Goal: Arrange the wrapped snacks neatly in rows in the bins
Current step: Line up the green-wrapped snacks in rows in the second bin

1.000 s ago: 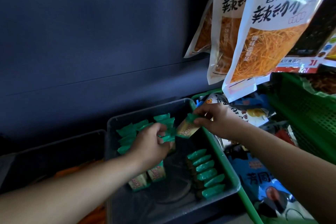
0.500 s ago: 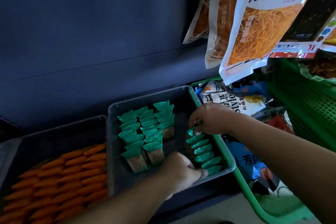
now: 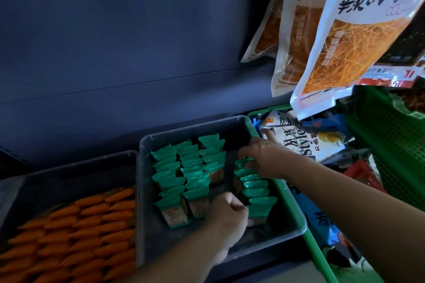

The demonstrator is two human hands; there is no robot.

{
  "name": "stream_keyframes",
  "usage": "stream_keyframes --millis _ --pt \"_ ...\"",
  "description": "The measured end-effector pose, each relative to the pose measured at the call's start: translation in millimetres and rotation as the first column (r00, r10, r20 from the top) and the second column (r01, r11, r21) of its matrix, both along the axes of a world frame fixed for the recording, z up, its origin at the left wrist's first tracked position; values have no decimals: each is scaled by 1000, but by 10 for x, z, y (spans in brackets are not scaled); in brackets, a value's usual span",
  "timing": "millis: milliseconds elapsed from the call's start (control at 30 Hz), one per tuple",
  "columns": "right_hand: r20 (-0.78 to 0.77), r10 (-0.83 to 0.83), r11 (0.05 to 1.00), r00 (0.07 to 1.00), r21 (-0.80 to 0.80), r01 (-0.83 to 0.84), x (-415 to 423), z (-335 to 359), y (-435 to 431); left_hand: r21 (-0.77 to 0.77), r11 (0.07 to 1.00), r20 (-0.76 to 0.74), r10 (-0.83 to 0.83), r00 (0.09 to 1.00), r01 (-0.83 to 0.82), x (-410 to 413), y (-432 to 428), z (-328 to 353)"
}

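A grey bin [image 3: 147, 144] holds green-wrapped snacks [image 3: 184, 167] standing in three rows on its left side. A fourth row of green snacks [image 3: 255, 188] runs along its right wall. My right hand [image 3: 266, 158] is at the back end of that right row, its fingers and thumb pinching the rearmost packet [image 3: 241, 162]. At the row's front end, my left hand [image 3: 227, 216] is curled with its thumb under the front packet [image 3: 261, 210]. A second grey bin [image 3: 69, 163] on the left holds rows of orange-wrapped snacks [image 3: 80, 225].
A green basket [image 3: 287, 193] with large snack bags [image 3: 299, 144] presses against the grey bin's right side. More big bags [image 3: 345, 41] hang overhead at the upper right. A dark blue wall [image 3: 115, 52] stands behind the bins, and a green crate [image 3: 391, 135] is at the far right.
My right hand carried a green snack down to the back of the right row. My left hand left the left rows and came to the front end of the right row.
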State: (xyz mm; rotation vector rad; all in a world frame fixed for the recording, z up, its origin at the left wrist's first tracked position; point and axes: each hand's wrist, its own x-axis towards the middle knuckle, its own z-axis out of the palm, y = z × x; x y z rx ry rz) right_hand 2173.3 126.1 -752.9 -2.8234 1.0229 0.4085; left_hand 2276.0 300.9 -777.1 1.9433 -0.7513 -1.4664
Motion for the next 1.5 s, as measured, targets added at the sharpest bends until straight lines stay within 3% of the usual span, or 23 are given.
stream_keyframes --millis 367,433,533,600,700,767,833,900,967,1033,1067,1133,1200,1300,1400,1500 --pt "-62 26 998 998 -59 -30 317 22 -227 -79 968 1 237 971 -236 -69 -338 -94" --pt "29 21 997 999 -81 -19 271 32 -222 -97 956 26 279 960 -276 -55 -397 -117" --pt "288 39 993 957 -117 -5 113 45 -147 -117 935 -9 337 942 -336 -18 -517 -176" --pt "341 58 995 938 -97 -26 -18 89 -28 -113 931 -51 343 938 -347 -6 -558 -173" --pt "127 36 999 991 -1 -36 -80 178 239 -158 918 -185 335 924 -364 -27 -531 -100" --pt "4 30 999 1000 -21 -30 -28 157 368 -179 923 -262 289 921 -341 -14 -425 37" --pt "-35 35 997 999 -70 -38 35 80 406 -233 936 -181 226 957 -265 106 -305 176" --pt "-64 43 992 997 -115 -50 50 34 365 -283 951 65 145 987 -121 324 -214 276" --pt "-73 31 989 997 -144 -41 49 46 307 -328 942 401 67 913 75 630 -116 367" --pt "-89 30 988 996 -146 -43 38 63 279 -306 891 691 -35 722 336 952 -24 399" --pt "-90 33 989 995 -142 -45 50 67 292 -224 853 805 -110 583 471 1111 32 408" --pt "-99 30 991 995 -124 -42 81 70 339 22 763 914 -277 297 645 1395 126 325" --pt "-124 23 994 992 -107 -36 114 100 391 182 700 913 -381 146 691 1572 186 200" --pt "-33 37 995 999 -91 -40 191 137 472 186 683 921 -372 117 707 1591 163 162" --pt "138 31 999 990 34 -36 366 85 637 210 697 903 -407 138 686 1547 67 239" --pt "175 62 996 983 54 -72 584 -81 769 245 708 894 -430 129 662 1560 11 285"
